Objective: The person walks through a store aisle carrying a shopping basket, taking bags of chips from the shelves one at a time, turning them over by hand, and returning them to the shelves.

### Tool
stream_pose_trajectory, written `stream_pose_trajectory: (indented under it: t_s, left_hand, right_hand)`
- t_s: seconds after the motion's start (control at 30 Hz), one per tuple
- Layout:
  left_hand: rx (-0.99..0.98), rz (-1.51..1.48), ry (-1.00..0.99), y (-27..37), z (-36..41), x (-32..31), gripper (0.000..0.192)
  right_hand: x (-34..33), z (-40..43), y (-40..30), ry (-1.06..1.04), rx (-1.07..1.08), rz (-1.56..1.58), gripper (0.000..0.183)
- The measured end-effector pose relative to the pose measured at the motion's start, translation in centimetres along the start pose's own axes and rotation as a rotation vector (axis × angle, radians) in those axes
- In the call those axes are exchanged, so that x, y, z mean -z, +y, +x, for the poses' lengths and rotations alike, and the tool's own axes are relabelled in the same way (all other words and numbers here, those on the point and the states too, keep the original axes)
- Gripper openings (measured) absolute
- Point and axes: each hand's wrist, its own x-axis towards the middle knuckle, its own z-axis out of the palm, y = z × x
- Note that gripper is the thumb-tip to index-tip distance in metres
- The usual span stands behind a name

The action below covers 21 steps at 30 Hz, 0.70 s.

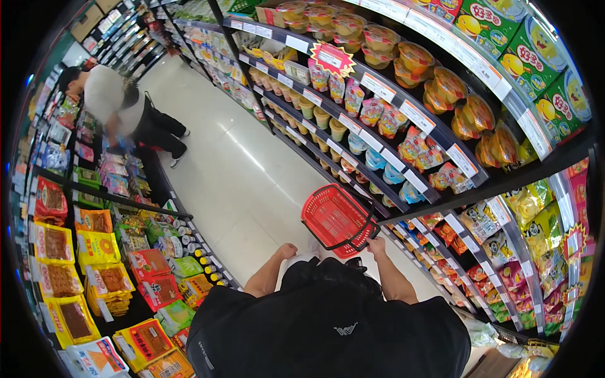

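Note:
My right hand (376, 246) grips the black handle of a red plastic shopping basket (336, 215). The basket hangs in front of me over the aisle floor, its perforated floor visible and nothing lying in it. Left of it, apart from the basket, is my left hand (287, 251), fingers curled in with nothing seen in them. Beyond the basket on the right, shelves hold stacked clear tubs of fruit jelly (446, 87), small jelly cups (321, 117) and colourful snack pouches (392, 120).
A person (120, 97) in a light top leans toward the left shelves farther up the aisle (227, 156). Packaged snacks (56, 281) fill the near left shelves. A black shelf post (501, 182) stands right of the basket, with bagged chips (539, 227) beyond it.

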Motion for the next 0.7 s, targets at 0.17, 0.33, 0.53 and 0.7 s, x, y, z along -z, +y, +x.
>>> stream_pose_trajectory:
  t_s: [0.17,0.33,0.53,0.7]
  left_hand:
    - [-0.009,0.046,0.005,0.7,-0.5,-0.4,0.031]
    - [0.014,0.002,-0.025,0.9,0.1,-0.3,0.029]
    - [0.046,-0.040,-0.018,2.3,0.4,0.0,0.032]
    - [0.057,-0.025,-0.041,3.4,1.0,0.1,0.034]
  right_hand:
    - [0.0,3.3,4.0,0.145,0.244,-0.271,0.037]
    - [-0.3,2.6,4.2,0.233,0.309,-0.352,0.040]
    - [0.3,3.3,3.5,0.175,0.260,-0.391,0.035]
    - [0.2,4.9,4.3,0.264,0.249,-0.504,0.032]
